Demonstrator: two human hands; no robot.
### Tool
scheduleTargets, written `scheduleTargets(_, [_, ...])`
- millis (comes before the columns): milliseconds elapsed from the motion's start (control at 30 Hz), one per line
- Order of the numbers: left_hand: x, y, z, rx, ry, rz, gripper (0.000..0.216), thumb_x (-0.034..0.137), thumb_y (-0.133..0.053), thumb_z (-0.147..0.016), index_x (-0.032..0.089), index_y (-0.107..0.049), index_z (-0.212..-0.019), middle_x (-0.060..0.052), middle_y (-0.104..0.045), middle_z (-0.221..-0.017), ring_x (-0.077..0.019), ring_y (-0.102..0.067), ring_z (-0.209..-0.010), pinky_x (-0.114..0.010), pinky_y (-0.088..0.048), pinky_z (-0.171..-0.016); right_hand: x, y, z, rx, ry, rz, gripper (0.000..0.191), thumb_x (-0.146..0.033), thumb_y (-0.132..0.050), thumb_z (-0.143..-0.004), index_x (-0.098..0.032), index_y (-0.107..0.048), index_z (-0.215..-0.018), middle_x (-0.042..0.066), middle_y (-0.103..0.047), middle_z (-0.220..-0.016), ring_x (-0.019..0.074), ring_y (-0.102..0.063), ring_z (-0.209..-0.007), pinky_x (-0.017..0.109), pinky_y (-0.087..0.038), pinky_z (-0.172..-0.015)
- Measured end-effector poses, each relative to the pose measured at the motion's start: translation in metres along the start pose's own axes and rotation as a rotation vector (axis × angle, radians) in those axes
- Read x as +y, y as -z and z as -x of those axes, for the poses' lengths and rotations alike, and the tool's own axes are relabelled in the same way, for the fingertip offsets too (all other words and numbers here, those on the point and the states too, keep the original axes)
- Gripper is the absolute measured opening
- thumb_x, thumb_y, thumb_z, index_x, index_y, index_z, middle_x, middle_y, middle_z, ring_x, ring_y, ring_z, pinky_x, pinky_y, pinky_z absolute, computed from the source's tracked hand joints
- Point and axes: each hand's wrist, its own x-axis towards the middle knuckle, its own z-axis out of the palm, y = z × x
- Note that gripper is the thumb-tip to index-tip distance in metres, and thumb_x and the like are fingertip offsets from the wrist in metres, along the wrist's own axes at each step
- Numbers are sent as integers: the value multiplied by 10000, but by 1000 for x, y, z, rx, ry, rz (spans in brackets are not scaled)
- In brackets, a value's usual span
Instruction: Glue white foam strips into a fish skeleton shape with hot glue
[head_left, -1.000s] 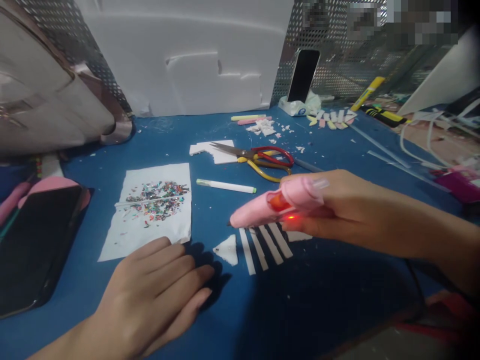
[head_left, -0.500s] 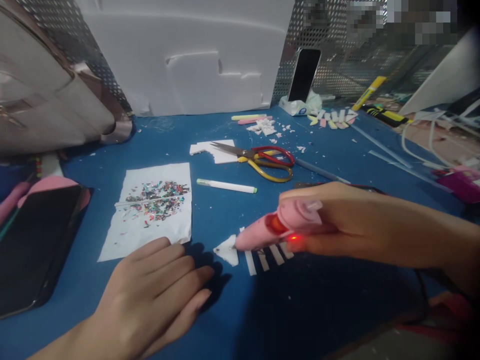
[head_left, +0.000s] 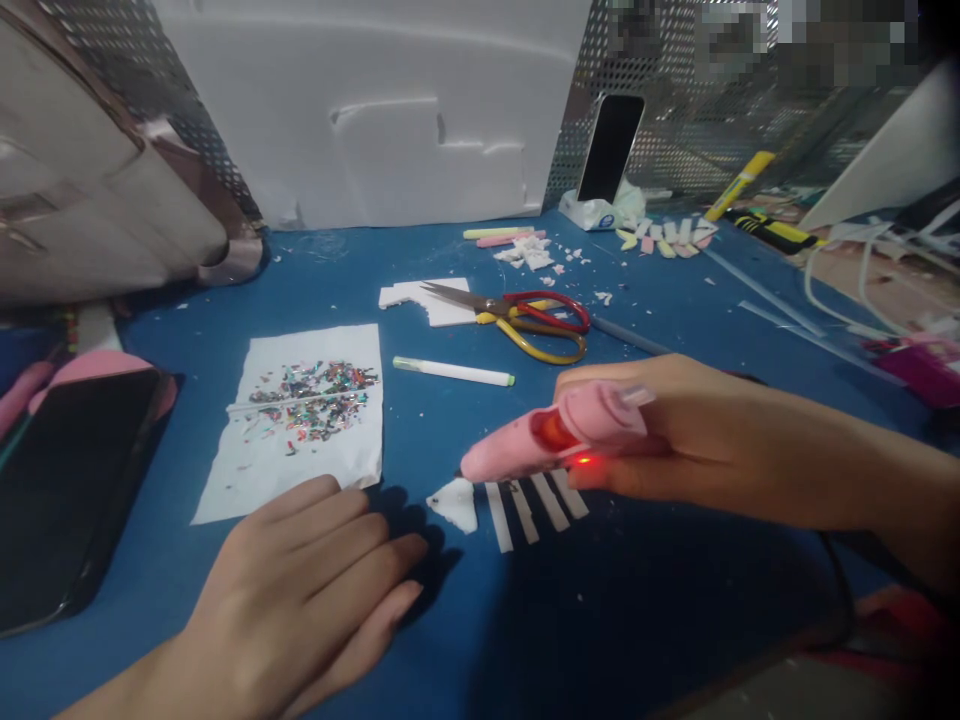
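Blue tabletop (head_left: 660, 620); white board (head_left: 360, 90) standing along its far edge. Right hand (head_left: 697, 440): fingers grasping a pink glue gun (head_left: 510, 450), nozzle pointing down by a white triangular piece (head_left: 456, 506) lying toward the near edge, white strips (head_left: 526, 512) alongside. Left hand (head_left: 300, 580) resting nearby, fingers curling; palm hidden, cannot tell if grasping.

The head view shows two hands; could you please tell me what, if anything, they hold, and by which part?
The right hand holds the pink glue gun, apparently by its handle, hidden from view; the left hand shows nothing held.
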Motion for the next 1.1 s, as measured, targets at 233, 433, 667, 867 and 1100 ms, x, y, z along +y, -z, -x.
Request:
scheduleTargets(233, [0, 1, -2, 6, -12, -7, 222, 198, -426, -962, 165, -645, -980, -19, -531, -671, -178, -432, -622, -330, -300, -600, 2, 0, 0, -16, 2, -69, 189, -265, -579, -922, -272, -650, -1097, -50, -650, -1102, 93, -615, -943, 154, -453, -824])
scheduleTargets(433, [0, 1, -5, 41, -40, -28, 215, 194, -420, -963, 165, -633, -952, -8, -532, -647, -165, -439, -595, -316, -310, -581, -2, 3, 1, -18, 44, -101, 272, -277, -538, -954, -305, -618, -1212, -58, -618, -1249, 96, -601, -1073, 157, -443, -911])
scheduleTargets(667, [-2, 3, -5, 12, -64, -42, 186, 166, -452, -933, 148, -638, -938, -12, -541, -643, -163, -461, -595, -313, -308, -574, 1, 8, 8, 89, 77, -90, 322, -275, -537, -948, -295, -622, -1258, -34, -661, -1188, 123, -620, -1091, 177, -464, -919])
scheduleTargets(867, [-2, -1, -2, 38, -27, -4, 203, 198, -429, -952, 169, -629, -973, -9, -565, -656, -165, -465, -585, -323, -316, -572, 0, 0, 11, -8, 30, -156, 383, -205, -565, -923, -280, -592, -1297, -1, -622, -1273, 134, -608, -1114, 206, -465, -938])
scheduleTargets(1100, [-1, -1, -4, 51, -47, -1, 187, 168, -444, -943, 160, -629, -961, -5, -567, -660, -150, -462, -593, -309, -323, -567, -2, -10, 7, -16, 45, -209, 371, -255, -535, -945, -306, -571, -1310, -6, -606, -1299, 134, -607, -1110, 222, -465, -937])
